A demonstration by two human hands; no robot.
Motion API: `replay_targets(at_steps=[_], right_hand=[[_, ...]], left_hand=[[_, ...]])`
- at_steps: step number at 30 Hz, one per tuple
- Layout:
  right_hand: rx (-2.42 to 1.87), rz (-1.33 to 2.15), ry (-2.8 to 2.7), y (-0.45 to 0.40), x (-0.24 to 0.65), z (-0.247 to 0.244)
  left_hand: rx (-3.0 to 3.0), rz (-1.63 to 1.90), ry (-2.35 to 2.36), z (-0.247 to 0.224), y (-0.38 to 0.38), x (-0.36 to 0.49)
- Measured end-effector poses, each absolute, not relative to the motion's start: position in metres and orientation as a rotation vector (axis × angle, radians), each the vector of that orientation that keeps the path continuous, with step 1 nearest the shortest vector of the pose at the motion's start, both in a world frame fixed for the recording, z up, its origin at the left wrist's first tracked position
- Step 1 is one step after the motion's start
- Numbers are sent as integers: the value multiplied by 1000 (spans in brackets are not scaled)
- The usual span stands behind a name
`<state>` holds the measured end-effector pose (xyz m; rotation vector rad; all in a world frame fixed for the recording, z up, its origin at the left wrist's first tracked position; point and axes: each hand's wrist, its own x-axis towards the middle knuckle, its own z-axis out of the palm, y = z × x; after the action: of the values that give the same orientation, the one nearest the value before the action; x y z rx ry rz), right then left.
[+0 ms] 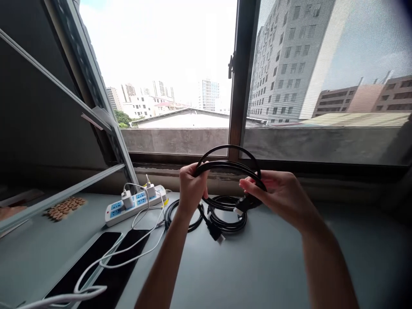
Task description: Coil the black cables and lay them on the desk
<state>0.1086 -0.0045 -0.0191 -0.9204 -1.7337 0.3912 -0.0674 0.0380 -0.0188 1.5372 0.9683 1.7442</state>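
Note:
A coiled black cable (225, 164) is held up above the table between both hands. My left hand (193, 182) is closed around the left side of the loops. The right side of the coil sits in my right hand (273, 189), thumb and fingers pressed on it. One connector plug (216, 231) hangs below the coil; a second plug (241, 206) shows near my right fingers. On the table behind and below lie more coiled black cables (229, 226), partly hidden by the held one and my left hand.
A white power strip (138, 205) with two chargers stands at the left back. White charging cords (128, 257) run toward the front left, over two dark flat slabs (86, 259). A brown woven mat (66, 208) lies farther left, beside a metal frame (119, 137). The window ledge (212, 178) bounds the back.

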Motion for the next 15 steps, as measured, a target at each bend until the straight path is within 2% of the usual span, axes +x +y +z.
replay_targets(at_steps=[6, 15], right_hand=[[-982, 11, -1581, 3, 106, -21], [-1017, -125, -1573, 9, 106, -27]], left_hand=[[1600, 1715, 1088, -19, 37, -65], [1605, 1405, 1094, -20, 38, -69]])
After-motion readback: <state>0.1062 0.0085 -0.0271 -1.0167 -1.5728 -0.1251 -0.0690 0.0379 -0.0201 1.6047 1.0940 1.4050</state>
